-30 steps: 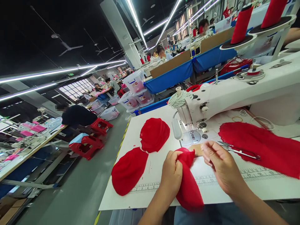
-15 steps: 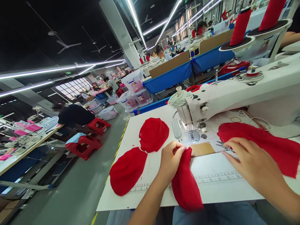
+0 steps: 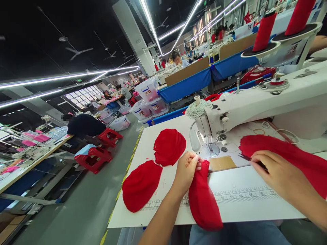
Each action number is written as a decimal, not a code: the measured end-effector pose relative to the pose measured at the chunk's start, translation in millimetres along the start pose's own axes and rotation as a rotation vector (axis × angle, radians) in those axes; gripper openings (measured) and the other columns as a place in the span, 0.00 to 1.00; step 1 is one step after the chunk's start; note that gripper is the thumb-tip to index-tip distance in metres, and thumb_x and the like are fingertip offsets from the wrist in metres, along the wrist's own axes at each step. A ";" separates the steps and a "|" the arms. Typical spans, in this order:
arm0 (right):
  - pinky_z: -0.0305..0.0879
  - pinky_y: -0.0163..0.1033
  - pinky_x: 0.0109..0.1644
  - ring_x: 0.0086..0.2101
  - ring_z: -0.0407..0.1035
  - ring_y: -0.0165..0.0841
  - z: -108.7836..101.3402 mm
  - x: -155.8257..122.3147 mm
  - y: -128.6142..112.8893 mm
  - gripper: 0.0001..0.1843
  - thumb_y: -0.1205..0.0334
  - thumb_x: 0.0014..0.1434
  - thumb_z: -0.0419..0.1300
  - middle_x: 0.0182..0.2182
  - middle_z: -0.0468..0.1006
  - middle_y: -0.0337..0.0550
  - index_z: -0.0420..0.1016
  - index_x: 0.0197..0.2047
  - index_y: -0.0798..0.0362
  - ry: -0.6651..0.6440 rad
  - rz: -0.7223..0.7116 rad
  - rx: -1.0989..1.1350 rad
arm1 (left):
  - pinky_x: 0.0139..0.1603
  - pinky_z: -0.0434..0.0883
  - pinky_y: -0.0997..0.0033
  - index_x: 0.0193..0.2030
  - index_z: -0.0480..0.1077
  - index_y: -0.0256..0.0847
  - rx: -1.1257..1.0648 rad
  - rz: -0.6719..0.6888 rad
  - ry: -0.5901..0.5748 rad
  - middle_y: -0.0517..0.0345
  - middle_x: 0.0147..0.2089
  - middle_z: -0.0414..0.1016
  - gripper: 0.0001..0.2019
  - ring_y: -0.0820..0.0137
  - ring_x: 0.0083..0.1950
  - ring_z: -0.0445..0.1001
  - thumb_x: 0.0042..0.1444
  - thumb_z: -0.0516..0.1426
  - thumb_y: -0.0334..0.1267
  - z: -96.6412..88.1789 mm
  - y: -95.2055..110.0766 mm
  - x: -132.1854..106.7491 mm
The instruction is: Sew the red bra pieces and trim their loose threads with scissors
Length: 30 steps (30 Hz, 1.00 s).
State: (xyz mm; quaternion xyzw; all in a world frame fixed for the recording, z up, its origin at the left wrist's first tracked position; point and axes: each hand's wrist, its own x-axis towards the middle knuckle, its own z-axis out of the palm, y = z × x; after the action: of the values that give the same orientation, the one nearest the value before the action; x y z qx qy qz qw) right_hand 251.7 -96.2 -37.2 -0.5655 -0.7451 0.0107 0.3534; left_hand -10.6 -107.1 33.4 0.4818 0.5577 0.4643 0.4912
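My left hand pinches the top of a red fabric piece that hangs over the front edge of the white sewing table. My right hand lies on the thread snips, whose dark tips stick out to the left of my fingers; whether the fingers grip them I cannot tell. A long red fabric strip runs under and behind that hand. Just behind both hands stands the white sewing machine, with a brown card at its needle plate.
Two stacks of round red fabric pieces lie on the table's left half. Red thread cones stand on the machine's rack. An aisle with red stools and plastic bins runs left; other people sit at benches beyond.
My right hand has left the fabric piece and moved right onto the snips. My left hand keeps its hold on the piece and has lifted it slightly.
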 end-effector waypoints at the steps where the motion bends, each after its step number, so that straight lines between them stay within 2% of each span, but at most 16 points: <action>1: 0.71 0.50 0.33 0.38 0.75 0.48 -3.7 2.1 -0.6 0.16 0.50 0.65 0.45 0.38 0.80 0.50 0.69 0.33 0.46 -0.002 0.057 0.033 | 0.37 0.72 0.70 0.29 0.67 0.40 -0.005 -0.001 -0.001 0.53 0.33 0.78 0.14 0.68 0.34 0.76 0.52 0.61 0.49 -0.5 0.5 -1.0; 4: 0.74 0.50 0.34 0.38 0.77 0.50 -17.0 5.3 -10.2 0.17 0.44 0.62 0.46 0.38 0.81 0.52 0.68 0.37 0.45 0.020 0.246 0.206 | 0.40 0.73 0.68 0.28 0.67 0.40 -0.015 0.013 -0.013 0.53 0.34 0.78 0.13 0.68 0.36 0.77 0.53 0.61 0.47 -1.4 0.1 -3.9; 6: 0.74 0.47 0.29 0.30 0.77 0.45 -22.9 3.5 -24.6 0.18 0.40 0.61 0.47 0.33 0.82 0.50 0.66 0.38 0.45 -0.001 0.335 0.371 | 0.41 0.72 0.66 0.29 0.69 0.40 0.025 0.050 -0.021 0.54 0.35 0.77 0.11 0.67 0.36 0.76 0.55 0.59 0.45 -1.0 -0.3 -5.6; 7: 0.72 0.44 0.24 0.24 0.75 0.41 -23.9 1.7 -33.7 0.19 0.39 0.62 0.47 0.28 0.80 0.45 0.64 0.37 0.44 -0.036 0.337 0.434 | 0.42 0.72 0.66 0.29 0.69 0.40 0.058 0.076 -0.018 0.54 0.34 0.77 0.10 0.67 0.37 0.76 0.56 0.58 0.44 -0.4 -0.2 -6.3; 8: 0.68 0.41 0.21 0.19 0.70 0.37 -23.3 -0.3 -43.5 0.19 0.39 0.64 0.46 0.24 0.78 0.41 0.62 0.35 0.44 -0.106 0.306 0.502 | 0.42 0.72 0.66 0.29 0.70 0.40 0.094 0.103 -0.009 0.54 0.34 0.76 0.10 0.67 0.37 0.75 0.56 0.57 0.43 0.2 0.3 -6.9; 10: 0.61 0.37 0.19 0.16 0.64 0.33 -18.1 -3.3 -62.5 0.20 0.42 0.67 0.43 0.19 0.72 0.34 0.62 0.33 0.45 -0.238 0.227 0.506 | 0.43 0.71 0.67 0.28 0.70 0.40 0.153 0.148 0.019 0.54 0.35 0.75 0.08 0.67 0.39 0.74 0.56 0.56 0.40 1.7 1.7 -7.9; 12: 0.59 0.36 0.19 0.18 0.68 0.33 -9.6 -3.2 -77.1 0.18 0.44 0.69 0.43 0.21 0.75 0.34 0.65 0.37 0.45 -0.288 0.132 0.417 | 0.42 0.70 0.69 0.27 0.70 0.40 0.181 0.190 0.045 0.54 0.36 0.74 0.08 0.67 0.39 0.73 0.55 0.56 0.39 2.9 2.9 -8.6; 15: 0.67 0.38 0.24 0.28 0.77 0.37 3.2 0.9 -87.4 0.17 0.50 0.69 0.43 0.33 0.83 0.41 0.68 0.50 0.46 -0.202 0.022 0.275 | 0.38 0.70 0.71 0.26 0.68 0.40 0.215 0.246 0.060 0.55 0.37 0.72 0.08 0.68 0.40 0.72 0.55 0.56 0.38 3.8 2.4 -9.1; 16: 0.69 0.38 0.25 0.31 0.78 0.38 6.4 2.2 -88.3 0.18 0.51 0.69 0.43 0.35 0.83 0.43 0.69 0.50 0.47 -0.164 -0.009 0.238 | 0.37 0.70 0.72 0.26 0.68 0.40 0.225 0.255 0.059 0.55 0.37 0.71 0.07 0.68 0.41 0.72 0.55 0.56 0.37 3.9 1.8 -9.3; 20: 0.70 0.38 0.25 0.31 0.78 0.38 12.4 3.5 -87.9 0.22 0.52 0.71 0.40 0.34 0.82 0.44 0.74 0.41 0.48 -0.067 -0.133 0.113 | 0.38 0.70 0.72 0.28 0.69 0.40 0.235 0.251 0.058 0.54 0.40 0.70 0.06 0.67 0.43 0.71 0.55 0.55 0.34 4.1 0.0 -11.1; 22: 0.69 0.38 0.24 0.31 0.78 0.38 13.7 3.1 -88.1 0.24 0.51 0.71 0.40 0.34 0.82 0.44 0.76 0.42 0.48 -0.036 -0.177 0.055 | 0.39 0.70 0.71 0.27 0.69 0.40 0.226 0.246 0.058 0.54 0.40 0.69 0.06 0.67 0.44 0.71 0.55 0.55 0.33 4.8 -1.0 -12.2; 25: 0.68 0.38 0.23 0.31 0.77 0.38 17.3 3.5 -91.7 0.26 0.50 0.72 0.40 0.31 0.81 0.44 0.78 0.43 0.49 -0.038 -0.210 0.019 | 0.40 0.70 0.69 0.28 0.70 0.40 0.232 0.249 0.062 0.54 0.41 0.68 0.06 0.67 0.44 0.71 0.55 0.56 0.33 7.6 -2.6 -12.0; 28: 0.68 0.37 0.25 0.34 0.77 0.37 21.3 5.6 -96.5 0.23 0.53 0.72 0.42 0.33 0.82 0.42 0.78 0.43 0.48 -0.059 -0.217 0.029 | 0.45 0.70 0.67 0.27 0.71 0.40 0.249 0.272 0.103 0.55 0.40 0.67 0.06 0.66 0.45 0.70 0.55 0.58 0.34 11.1 -0.5 -11.8; 30: 0.69 0.36 0.26 0.35 0.77 0.36 21.4 6.8 -95.9 0.21 0.55 0.72 0.43 0.36 0.82 0.40 0.78 0.43 0.46 -0.062 -0.208 0.039 | 0.46 0.69 0.66 0.27 0.71 0.40 0.144 0.268 0.119 0.54 0.41 0.68 0.07 0.66 0.45 0.70 0.55 0.60 0.37 8.8 4.7 -17.2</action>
State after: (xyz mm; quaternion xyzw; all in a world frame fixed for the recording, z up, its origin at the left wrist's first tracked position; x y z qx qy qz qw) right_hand 159.3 -116.8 -9.9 -0.4778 -0.8100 0.0060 0.3401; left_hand -0.5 -123.3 39.1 0.5575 0.5486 0.5119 0.3553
